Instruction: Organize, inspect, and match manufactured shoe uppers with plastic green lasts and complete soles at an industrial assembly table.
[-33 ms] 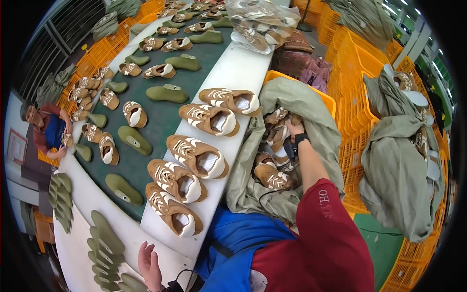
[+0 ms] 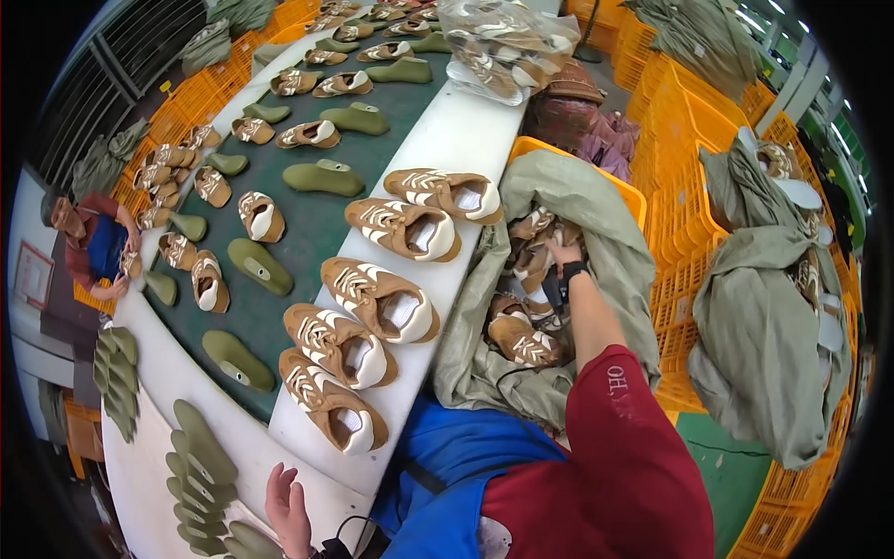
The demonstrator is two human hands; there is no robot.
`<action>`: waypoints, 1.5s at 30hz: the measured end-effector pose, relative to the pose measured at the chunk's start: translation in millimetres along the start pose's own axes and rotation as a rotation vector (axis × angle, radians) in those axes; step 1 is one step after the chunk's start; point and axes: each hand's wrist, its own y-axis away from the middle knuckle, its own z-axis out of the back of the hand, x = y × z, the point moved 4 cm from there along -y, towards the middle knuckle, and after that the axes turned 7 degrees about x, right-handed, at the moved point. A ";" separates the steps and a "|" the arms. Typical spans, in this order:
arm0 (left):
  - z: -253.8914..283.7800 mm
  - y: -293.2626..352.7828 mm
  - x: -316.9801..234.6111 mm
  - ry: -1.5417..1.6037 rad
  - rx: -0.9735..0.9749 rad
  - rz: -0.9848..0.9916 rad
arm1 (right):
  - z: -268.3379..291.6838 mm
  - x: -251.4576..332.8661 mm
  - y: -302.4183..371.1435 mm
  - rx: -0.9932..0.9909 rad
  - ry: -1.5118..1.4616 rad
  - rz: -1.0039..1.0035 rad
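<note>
My right hand reaches down into a lined crate, its fingers closed on a brown shoe among other shoes; the fingertips are partly hidden. Nearer to me in the same lining lies another brown shoe with white laces. My left hand hovers over the near end of the white table edge, fingers apart and holding nothing. Several brown and white shoes stand in a row along that edge, the closest one beyond my left hand. Beside that hand lie stacked green shoe lasts.
A grey-green cloth liner drapes over the orange crate at my right. Shoes and lasts are scattered across the dark green tabletop. A clear bag of shoes sits at the far end. Orange crates stack up rightward. Another person works at far left.
The view has shifted very slightly. My right hand stays among the shoes in the crate, and my left hand has hardly moved.
</note>
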 end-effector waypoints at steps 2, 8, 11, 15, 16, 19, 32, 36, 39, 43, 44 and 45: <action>-2.2 7.7 -8.0 -0.008 -0.020 0.031 | -28.8 -19.2 15.6 -0.050 0.035 0.041; -9.9 20.3 -18.9 -0.049 -0.071 0.069 | -46.5 33.0 92.8 -0.135 0.267 -0.141; -8.9 20.2 -23.6 -0.071 -0.058 0.073 | -30.2 35.5 103.0 -0.196 0.322 -0.211; -18.2 15.6 -29.5 -0.104 -0.031 0.077 | -1.9 -32.2 60.7 -0.310 0.210 -0.048; -18.5 13.7 -27.5 -0.098 -0.021 0.080 | 1.0 -46.8 54.0 -0.254 0.065 -0.024; -16.7 15.2 -21.3 -0.137 -0.036 0.083 | -10.8 -46.1 74.8 -0.049 -0.237 -0.078; -23.6 5.0 -15.2 -0.009 -0.036 0.094 | 22.6 15.1 172.8 0.443 -0.385 -0.314; -22.8 5.0 -8.8 -0.034 -0.017 0.074 | 1.6 10.4 178.9 0.444 -0.230 -0.422; -24.5 4.2 -7.1 -0.045 -0.017 0.042 | -31.5 -16.4 148.2 0.272 0.076 -0.104; -28.2 5.5 -14.9 -0.035 -0.043 0.064 | -43.5 -46.6 103.0 0.090 0.447 0.039; -30.4 5.2 -14.4 -0.037 -0.027 0.058 | -43.7 -51.7 96.4 0.096 0.331 -0.013; -33.7 4.1 -14.4 -0.036 -0.007 0.051 | -40.6 -57.8 91.1 0.098 0.217 -0.064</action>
